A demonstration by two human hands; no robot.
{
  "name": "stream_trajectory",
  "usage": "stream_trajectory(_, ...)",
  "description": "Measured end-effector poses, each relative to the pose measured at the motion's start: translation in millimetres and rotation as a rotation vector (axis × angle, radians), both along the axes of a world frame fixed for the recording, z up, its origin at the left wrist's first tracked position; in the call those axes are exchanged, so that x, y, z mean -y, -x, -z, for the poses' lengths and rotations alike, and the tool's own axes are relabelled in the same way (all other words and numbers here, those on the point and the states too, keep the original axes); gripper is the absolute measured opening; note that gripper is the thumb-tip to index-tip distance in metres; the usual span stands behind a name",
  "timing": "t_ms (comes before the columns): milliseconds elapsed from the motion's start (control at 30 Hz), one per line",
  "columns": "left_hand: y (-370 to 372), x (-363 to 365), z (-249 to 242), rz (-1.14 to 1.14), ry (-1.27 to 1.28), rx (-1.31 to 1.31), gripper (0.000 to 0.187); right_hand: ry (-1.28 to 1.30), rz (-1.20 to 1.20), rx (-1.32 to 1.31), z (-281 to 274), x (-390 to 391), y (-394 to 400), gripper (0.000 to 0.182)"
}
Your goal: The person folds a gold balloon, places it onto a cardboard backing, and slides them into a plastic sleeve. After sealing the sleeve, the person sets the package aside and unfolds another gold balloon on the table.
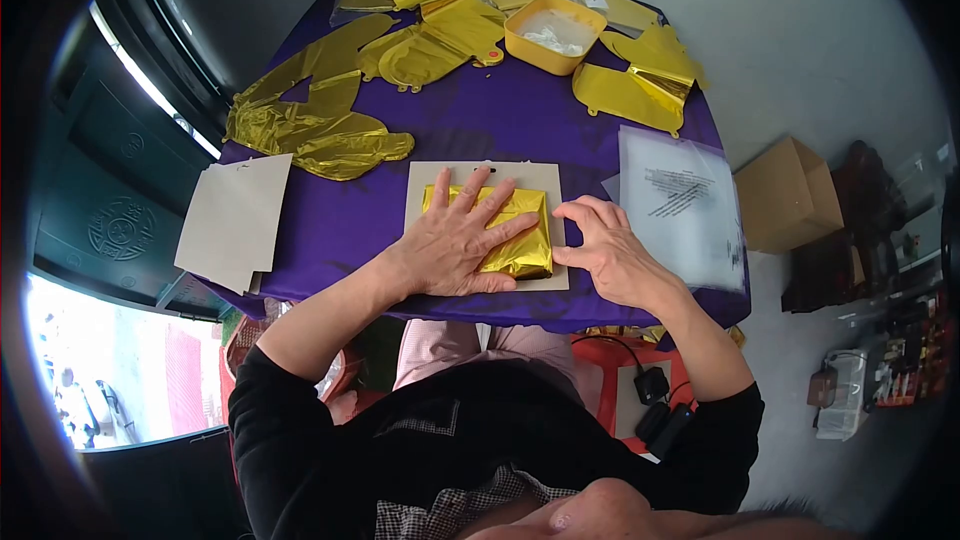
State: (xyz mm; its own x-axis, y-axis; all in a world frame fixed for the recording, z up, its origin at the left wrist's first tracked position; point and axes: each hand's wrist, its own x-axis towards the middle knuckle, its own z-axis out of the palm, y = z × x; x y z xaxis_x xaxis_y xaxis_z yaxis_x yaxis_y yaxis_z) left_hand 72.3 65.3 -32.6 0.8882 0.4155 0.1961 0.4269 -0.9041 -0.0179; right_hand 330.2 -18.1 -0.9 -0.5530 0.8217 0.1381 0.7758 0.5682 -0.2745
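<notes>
My left hand (452, 240) lies flat with its fingers spread on a folded gold foil balloon (535, 258), pressing it onto a grey-beige cardboard sheet (420, 185). Part of the foil is hidden beneath that hand. At the right edge of the card, my right hand (612, 252) has its fingers bent, with thumb and forefinger apart and their tips close to the foil's side. Nothing shows between them.
Loose gold foil balloons (440, 40) lie along the back of the purple-covered table (500, 120), around a yellow tub (545, 62) with white contents. Cardboard sheets (235, 210) are stacked left, clear plastic bags (685, 200) right. A cardboard box (785, 195) stands beyond.
</notes>
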Motion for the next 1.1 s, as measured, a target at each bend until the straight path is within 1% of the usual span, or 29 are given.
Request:
stream_trajectory(100, -1, 0, -1, 0.002, 0.003, -0.007, 0.082, 0.004, -0.014, 0.019, 1, -2, -1, 0.038)
stream_trajectory(200, -2, 1, 0, -0.006, 0.001, -0.011, 0.082, -0.052, -0.021, 0.033, 2, 3, -1, 0.038)
stream_trajectory(267, -2, 1, -1, -0.010, 0.007, -0.010, 0.081, -0.131, -0.038, -0.011, 2, 8, -2, 0.037)
stream_trajectory(400, -2, 2, -4, -0.010, 0.005, -0.007, 0.081, -0.168, -0.075, -0.081, 4, 14, -6, 0.035)
stream_trajectory(433, -2, 2, -5, -0.014, 0.025, -0.025, 0.082, -0.222, -0.074, -0.091, 3, 15, 1, 0.036)
stream_trajectory(467, -2, 2, -6, -0.018, 0.044, -0.044, 0.082, -0.275, -0.073, -0.101, 2, 16, 7, 0.039)
stream_trajectory(500, -2, 2, -5, -0.017, 0.043, -0.044, 0.082, -0.268, -0.087, -0.050, 0, 19, 13, 0.051)
stream_trajectory(567, -1, 1, -2, -0.008, 0.038, -0.027, 0.083, -0.157, -0.096, -0.059, 4, 22, 20, 0.061)
stream_trajectory(600, -1, 1, -3, -0.010, 0.038, -0.028, 0.083, -0.074, -0.107, 0.004, 10, 24, 19, 0.070)
stream_trajectory(733, -2, 2, -4, -0.015, 0.035, -0.037, 0.083, -0.064, -0.079, 0.021, 11, 29, 23, 0.071)
stream_trajectory(833, -2, 1, -1, -0.007, 0.002, -0.012, 0.082, -0.098, -0.052, 0.092, 11, 32, 29, 0.071)
stream_trajectory(900, -2, 1, 2, -0.002, -0.026, 0.017, 0.080, -0.207, 0.000, 0.130, 15, 37, 32, 0.069)
stream_trajectory(933, -2, 0, 3, -0.001, -0.026, 0.009, 0.080, -0.215, 0.003, 0.133, 15, 42, 33, 0.069)
stream_trajectory(1000, -2, -2, 4, 0.005, -0.037, 0.000, 0.081, -0.342, -0.078, -0.007, 16, 55, 35, 0.062)
stream_trajectory(1033, -2, -2, 5, 0.007, -0.030, 0.003, 0.081, -0.472, -0.169, -0.162, 13, 65, 38, 0.044)
stream_trajectory(1100, -1, 0, 4, 0.015, -0.018, -0.002, 0.081, -0.300, -0.257, -0.371, 18, 89, 41, 0.029)
